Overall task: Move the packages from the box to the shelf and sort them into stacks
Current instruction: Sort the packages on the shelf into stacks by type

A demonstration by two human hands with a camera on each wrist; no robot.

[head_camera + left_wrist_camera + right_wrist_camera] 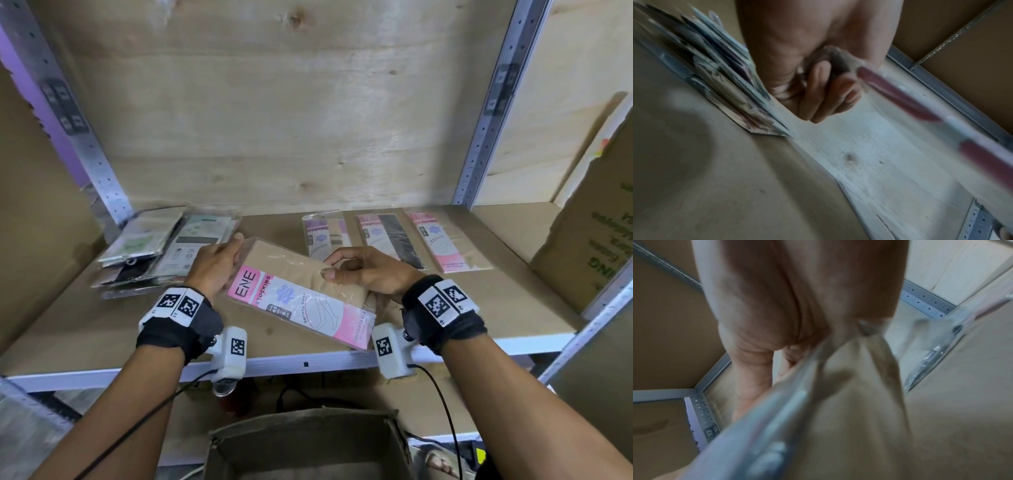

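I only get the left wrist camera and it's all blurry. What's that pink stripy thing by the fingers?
Observer: A pink-and-beige stocking package, printed ENE.
Operator: Is the other hand holding it too?
Observer: Yes, the right hand pinches its far edge, thumb on top.
Operator: Are there more like it?
Observer: Three similar packages lie side by side on the shelf behind it.

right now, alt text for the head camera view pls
Both hands, left hand and right hand, hold a pink-labelled beige stocking package above a shelf. Three similar packages lie behind, a mixed pile at left.
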